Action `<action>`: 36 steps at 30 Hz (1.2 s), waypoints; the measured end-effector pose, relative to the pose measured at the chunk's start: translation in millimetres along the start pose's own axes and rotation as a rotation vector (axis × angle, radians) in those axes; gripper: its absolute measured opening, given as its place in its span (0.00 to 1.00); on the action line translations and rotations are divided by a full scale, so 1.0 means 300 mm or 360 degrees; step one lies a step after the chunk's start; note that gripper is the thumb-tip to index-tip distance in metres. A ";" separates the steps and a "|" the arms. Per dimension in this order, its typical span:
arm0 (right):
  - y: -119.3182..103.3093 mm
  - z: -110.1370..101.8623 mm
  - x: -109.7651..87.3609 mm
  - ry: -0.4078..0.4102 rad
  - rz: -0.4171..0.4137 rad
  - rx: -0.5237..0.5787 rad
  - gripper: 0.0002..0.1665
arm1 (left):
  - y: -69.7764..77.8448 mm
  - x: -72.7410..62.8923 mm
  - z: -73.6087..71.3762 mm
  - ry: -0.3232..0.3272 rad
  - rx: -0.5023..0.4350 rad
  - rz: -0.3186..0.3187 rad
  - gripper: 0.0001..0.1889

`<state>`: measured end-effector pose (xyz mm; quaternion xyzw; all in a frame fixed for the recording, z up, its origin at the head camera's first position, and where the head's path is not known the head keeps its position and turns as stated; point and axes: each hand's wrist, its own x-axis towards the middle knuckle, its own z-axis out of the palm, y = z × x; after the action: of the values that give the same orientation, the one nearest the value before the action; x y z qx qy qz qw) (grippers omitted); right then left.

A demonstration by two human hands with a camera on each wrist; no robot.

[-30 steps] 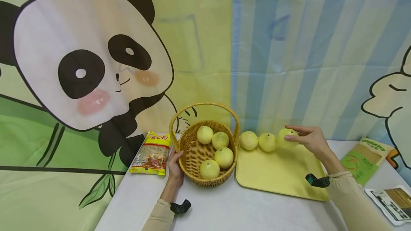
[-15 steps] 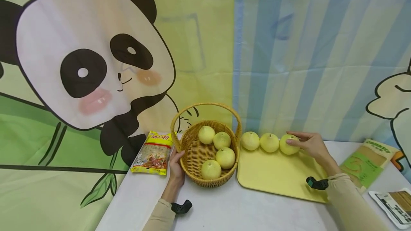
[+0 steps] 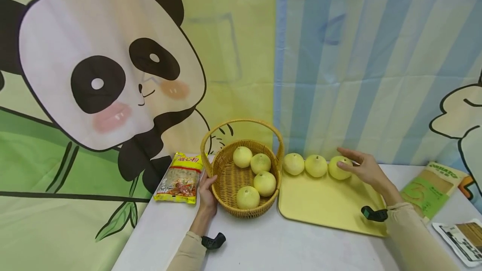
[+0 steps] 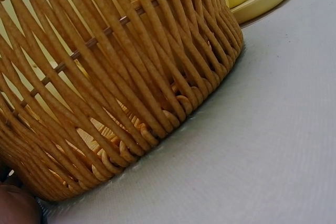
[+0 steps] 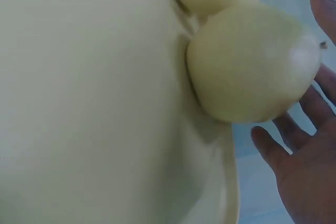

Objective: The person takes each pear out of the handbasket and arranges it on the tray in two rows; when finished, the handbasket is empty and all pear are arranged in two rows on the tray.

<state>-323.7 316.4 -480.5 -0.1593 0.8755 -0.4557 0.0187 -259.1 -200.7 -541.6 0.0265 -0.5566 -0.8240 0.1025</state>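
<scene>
My left hand [image 3: 206, 195] grips the left side of a wicker basket [image 3: 224, 181], its thumb at the rim. Several pale yellow-green melons [image 3: 247, 198] lie inside the basket. In the left wrist view, the woven wall [image 4: 131, 51] fills much of the frame, with a bit of finger [image 4: 18, 205] at the lower left corner. Three more melons form a row along the back edge of a yellow tray [image 3: 320, 204]. Beside the rightmost melon [image 5: 252, 64] my right hand [image 5: 315, 177] has its fingers spread, holding nothing.
A yellow bag of macaroni [image 3: 180, 179] lies left of the basket. To the right of the tray are a green packet [image 3: 427, 189] and a white-and-brown packet [image 3: 461, 239]. A printed curtain [image 3: 241, 53] hangs behind the white table [image 3: 256, 246].
My right hand has lowered the third melon onto the tray at the right end of the row. Its fingers have since spread and let go. The left hand keeps its hold on the basket.
</scene>
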 end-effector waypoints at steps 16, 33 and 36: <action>-0.336 0.126 0.027 0.0306 -0.0383 0.0156 0.20 | 0.004 0.002 0.000 -0.0027 -0.0003 0.0006 0.35; -0.583 0.438 0.130 -0.0541 -0.0719 0.0252 0.33 | 0.005 -0.010 0.002 0.0021 -0.0001 0.0022 0.34; -0.620 0.489 0.153 -0.0660 -0.0736 0.0215 0.35 | 0.005 -0.010 0.003 0.0017 -0.0018 0.0023 0.34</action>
<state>-292.4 87.3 -411.6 -0.4421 0.7613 -0.4629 0.1034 -256.1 -199.9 -540.0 0.0262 -0.5515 -0.8263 0.1117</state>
